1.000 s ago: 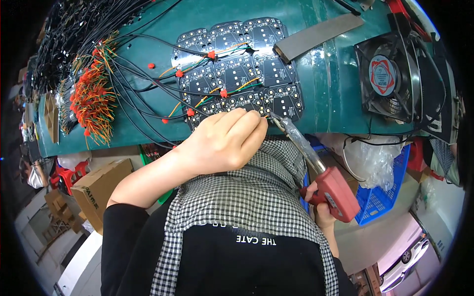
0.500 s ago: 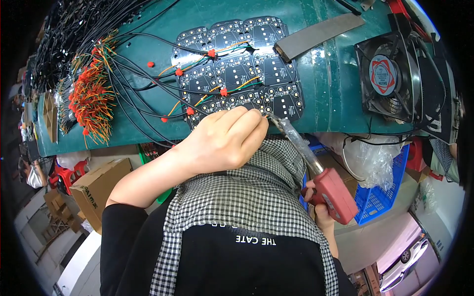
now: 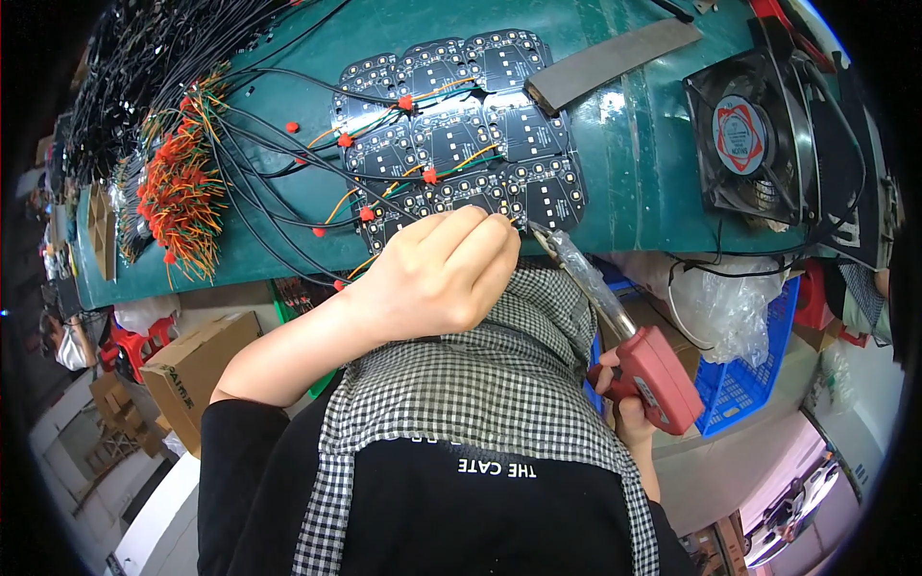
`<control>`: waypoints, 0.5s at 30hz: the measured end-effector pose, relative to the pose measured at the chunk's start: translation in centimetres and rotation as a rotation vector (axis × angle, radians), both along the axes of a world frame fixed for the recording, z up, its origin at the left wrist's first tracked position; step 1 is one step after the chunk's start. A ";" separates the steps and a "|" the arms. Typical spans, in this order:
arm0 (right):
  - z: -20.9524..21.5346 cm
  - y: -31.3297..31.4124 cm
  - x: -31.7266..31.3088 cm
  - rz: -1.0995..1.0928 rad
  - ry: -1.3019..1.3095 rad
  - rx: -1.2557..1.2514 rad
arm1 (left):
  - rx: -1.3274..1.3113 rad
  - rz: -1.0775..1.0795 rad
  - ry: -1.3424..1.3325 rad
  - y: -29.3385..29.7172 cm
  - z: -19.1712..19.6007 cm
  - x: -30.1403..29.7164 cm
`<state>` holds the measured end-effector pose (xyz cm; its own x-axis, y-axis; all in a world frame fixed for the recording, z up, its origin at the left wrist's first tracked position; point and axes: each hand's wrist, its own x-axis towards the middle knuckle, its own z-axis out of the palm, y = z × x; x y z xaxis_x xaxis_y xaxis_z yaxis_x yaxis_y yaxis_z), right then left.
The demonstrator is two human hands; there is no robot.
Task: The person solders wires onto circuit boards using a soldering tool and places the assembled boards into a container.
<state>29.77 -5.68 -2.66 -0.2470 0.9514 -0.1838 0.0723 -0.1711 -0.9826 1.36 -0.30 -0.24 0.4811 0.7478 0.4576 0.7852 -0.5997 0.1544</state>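
Right at the near edge of the green table, the tip of the soldering gun meets the cluster of black circuit boards, at the lower right board of the group. The gun's red body sits low, off the table edge and above the person's lap, with its long metal barrel angling up and left to the boards. The right hand is wrapped around the red grip, fingers clenched on it, mostly hidden behind the gun.

The left hand is curled loosely over the boards' near edge, fingertips pinched together just beside the gun's tip; what they pinch is too small to make out. The boards lie flat in a tight patch, strung with orange, green and black wires and dotted with small red caps.

Moving outward: black cables sweep left from the boards to a bundle of red-capped orange wires lying on the table. A grey flat strip lies above right of the boards. Further right, a black square fan stands on the table. Below the table edge, a clear plastic bag sits in a blue crate, and a cardboard box stands on the floor at left.
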 end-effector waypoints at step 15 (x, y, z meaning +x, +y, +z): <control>-2.5 -0.9 2.0 0.123 -0.186 0.268 | -0.061 -0.034 0.029 0.0 0.1 0.1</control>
<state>31.82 -6.59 -5.16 -0.3485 0.9372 0.0162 0.2586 0.1128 -0.9594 1.45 -0.30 -0.09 0.5190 0.7569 0.3971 0.7692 -0.6162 0.1692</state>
